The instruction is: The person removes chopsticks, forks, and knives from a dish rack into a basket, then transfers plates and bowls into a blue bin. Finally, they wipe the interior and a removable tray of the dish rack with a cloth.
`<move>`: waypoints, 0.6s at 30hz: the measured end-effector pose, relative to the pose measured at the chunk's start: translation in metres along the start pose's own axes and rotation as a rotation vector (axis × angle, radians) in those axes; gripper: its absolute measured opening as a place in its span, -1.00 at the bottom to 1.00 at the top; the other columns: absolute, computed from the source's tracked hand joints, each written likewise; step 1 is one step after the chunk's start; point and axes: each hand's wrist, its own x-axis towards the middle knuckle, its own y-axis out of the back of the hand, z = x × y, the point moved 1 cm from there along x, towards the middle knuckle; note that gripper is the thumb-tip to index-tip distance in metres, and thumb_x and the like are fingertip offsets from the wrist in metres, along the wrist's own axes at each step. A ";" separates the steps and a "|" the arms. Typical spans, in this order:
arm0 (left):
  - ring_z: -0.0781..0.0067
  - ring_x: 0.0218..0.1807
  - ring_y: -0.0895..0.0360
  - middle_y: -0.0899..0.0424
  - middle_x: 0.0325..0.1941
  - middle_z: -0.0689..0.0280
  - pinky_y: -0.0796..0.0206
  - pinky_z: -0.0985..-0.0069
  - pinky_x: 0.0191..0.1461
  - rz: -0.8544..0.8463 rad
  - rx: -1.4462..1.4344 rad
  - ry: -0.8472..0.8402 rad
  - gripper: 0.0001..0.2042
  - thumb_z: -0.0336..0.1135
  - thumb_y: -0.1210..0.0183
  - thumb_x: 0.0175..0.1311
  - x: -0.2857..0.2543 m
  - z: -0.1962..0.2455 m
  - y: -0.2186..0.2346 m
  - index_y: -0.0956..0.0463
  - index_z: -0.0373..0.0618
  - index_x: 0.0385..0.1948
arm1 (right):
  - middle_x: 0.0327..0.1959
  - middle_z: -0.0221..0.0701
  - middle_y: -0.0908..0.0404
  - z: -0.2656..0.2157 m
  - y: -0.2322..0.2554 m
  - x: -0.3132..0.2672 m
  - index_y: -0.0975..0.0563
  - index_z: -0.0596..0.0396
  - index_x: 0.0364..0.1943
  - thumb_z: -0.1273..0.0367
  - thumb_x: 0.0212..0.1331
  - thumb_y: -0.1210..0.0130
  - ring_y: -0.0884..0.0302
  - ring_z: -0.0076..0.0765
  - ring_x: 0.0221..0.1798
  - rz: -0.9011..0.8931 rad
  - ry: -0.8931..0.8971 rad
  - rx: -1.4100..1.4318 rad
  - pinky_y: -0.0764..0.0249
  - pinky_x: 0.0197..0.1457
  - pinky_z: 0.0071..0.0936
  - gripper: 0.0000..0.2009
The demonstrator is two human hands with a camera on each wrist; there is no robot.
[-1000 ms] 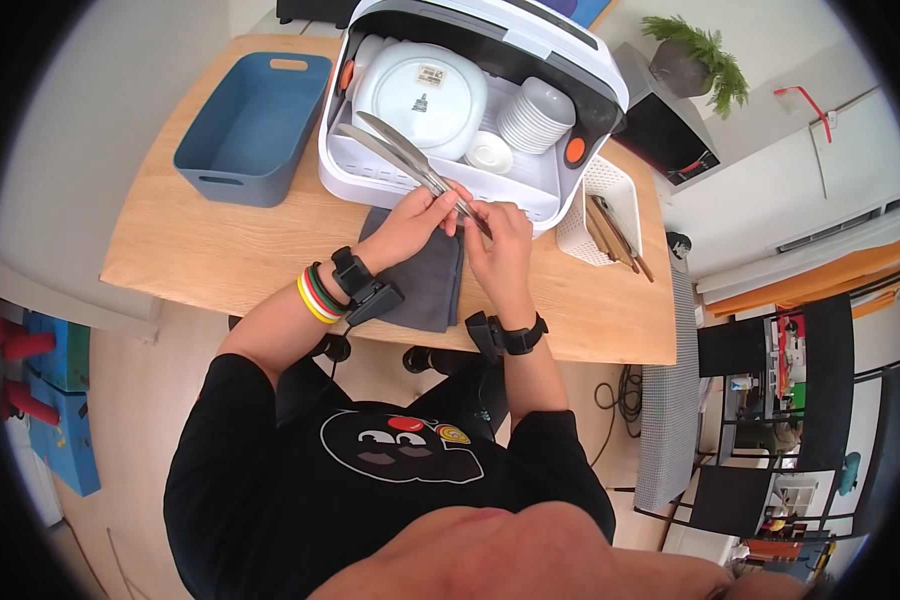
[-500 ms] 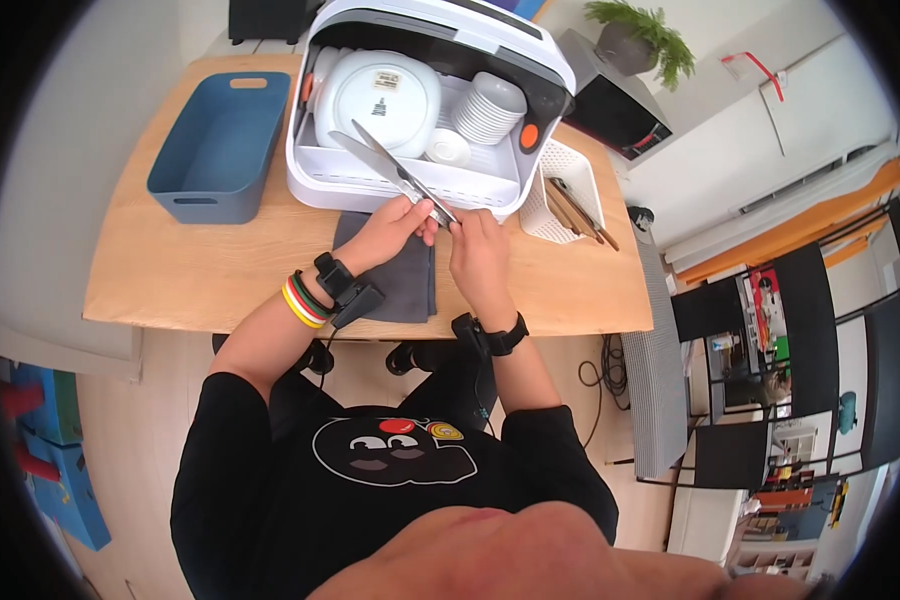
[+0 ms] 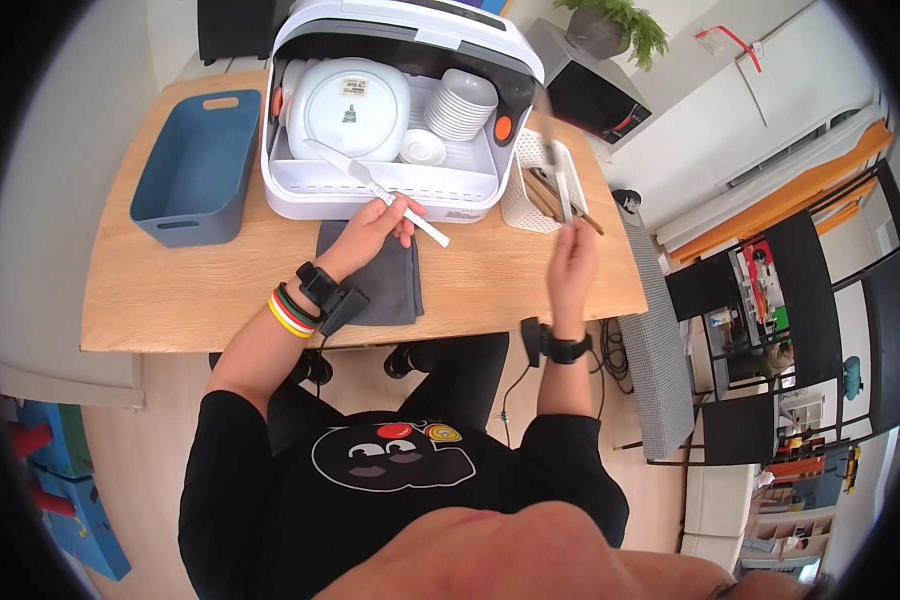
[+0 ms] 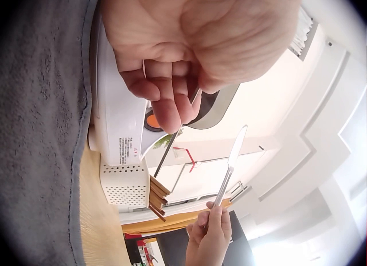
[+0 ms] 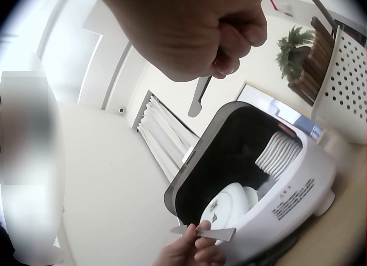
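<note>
Near the front of the white dish box (image 3: 315, 200), my left hand (image 3: 372, 228) pinches a silver table knife (image 3: 425, 227) by its handle. Its blade points up and left over the box's front compartment. My right hand (image 3: 572, 265) grips a second table knife (image 4: 229, 171) upright, blade away from me. In the head view this knife is blurred and overlaps the white perforated basket (image 3: 517, 205). Several brown chopsticks (image 4: 157, 196) lean in that basket. Inside the dish box stand a large white plate (image 3: 370, 135), stacked white bowls (image 3: 465, 105) and a small white dish (image 3: 423, 149).
A blue-grey bin (image 3: 190, 180) stands on the table (image 3: 240, 300) to the left. Under my left forearm lies a folded dark grey cloth (image 3: 395, 285). Behind the basket are a black-fronted microwave (image 3: 592, 95) and a potted plant (image 3: 605, 30).
The two knives, earlier held together by both hands, are now apart. My right hand has moved right with one, toward the basket; the left keeps the other. The head view has shifted.
</note>
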 end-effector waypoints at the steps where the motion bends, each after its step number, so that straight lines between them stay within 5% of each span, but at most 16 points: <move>1: 0.63 -0.43 -0.41 -0.43 -0.51 0.44 -0.23 0.65 -0.21 0.003 -0.001 0.000 -0.63 -0.13 0.28 0.46 0.000 0.000 0.000 -0.48 -0.18 -0.22 | -0.51 -0.19 -0.49 0.007 0.011 0.007 -0.44 0.18 -0.21 0.39 0.29 0.07 -0.47 -0.14 -0.50 0.031 -0.050 -0.042 -0.35 -0.42 -0.33 -0.86; 6: 0.63 -0.43 -0.40 -0.43 -0.51 0.44 -0.23 0.65 -0.20 0.013 -0.007 0.007 -0.63 -0.12 0.27 0.46 0.000 -0.002 0.000 -0.48 -0.17 -0.22 | -0.48 -0.17 -0.54 0.052 0.042 0.042 -0.48 0.14 -0.23 0.35 0.28 0.05 -0.54 -0.12 -0.44 0.100 -0.126 -0.227 -0.38 -0.39 -0.32 -0.84; 11: 0.64 -0.43 -0.40 -0.42 -0.51 0.45 -0.23 0.66 -0.22 0.020 -0.031 0.029 -0.63 -0.12 0.27 0.46 0.000 -0.001 0.000 -0.48 -0.17 -0.22 | -0.44 -0.15 -0.60 0.100 0.043 0.065 -0.54 0.04 -0.33 0.25 0.21 0.03 -0.54 0.09 -0.33 -0.221 -0.101 -0.635 -0.43 -0.32 -0.11 -0.80; 18: 0.66 -0.43 -0.42 -0.43 -0.48 0.44 -0.30 0.68 -0.24 0.005 -0.063 0.021 -0.65 -0.12 0.23 0.46 0.000 -0.006 0.003 -0.48 -0.17 -0.19 | -0.41 -0.16 -0.60 0.116 0.031 0.081 -0.55 0.07 -0.35 0.22 0.21 0.06 -0.54 0.08 -0.31 -0.331 -0.186 -0.830 -0.44 -0.29 -0.11 -0.76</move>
